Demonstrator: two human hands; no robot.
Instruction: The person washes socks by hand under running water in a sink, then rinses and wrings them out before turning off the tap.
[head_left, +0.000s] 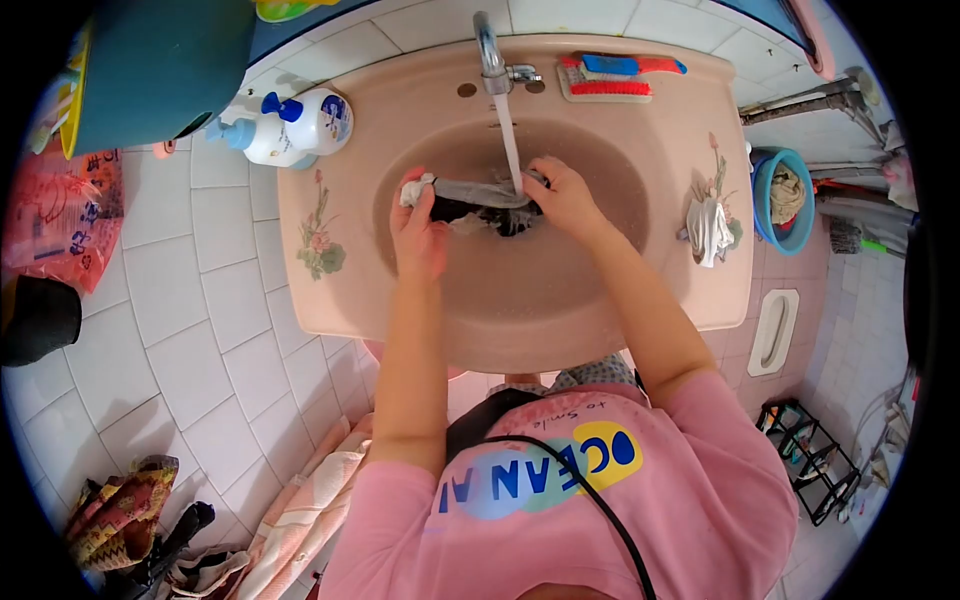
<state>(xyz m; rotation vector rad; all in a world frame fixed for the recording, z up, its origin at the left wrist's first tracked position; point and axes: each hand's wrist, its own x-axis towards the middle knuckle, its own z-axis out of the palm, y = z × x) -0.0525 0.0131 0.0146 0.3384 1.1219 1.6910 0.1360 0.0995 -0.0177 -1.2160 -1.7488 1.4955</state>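
Note:
A wet dark cloth with a grey-white part (475,198) is stretched between my two hands over the pink sink basin (540,300). My left hand (418,225) grips its left end, where a pale bunched bit shows at the fingertips. On the other end my right hand (562,195) is closed, fingers partly hidden by the cloth and water. Water runs from the silver faucet (488,55) onto the cloth close to my right fingers.
Two pump bottles (290,128) stand at the sink's back left corner. Brushes (610,78) lie at the back right. A white cloth (708,232) rests on the right rim. Beyond it is a blue bucket (783,200) holding cloths.

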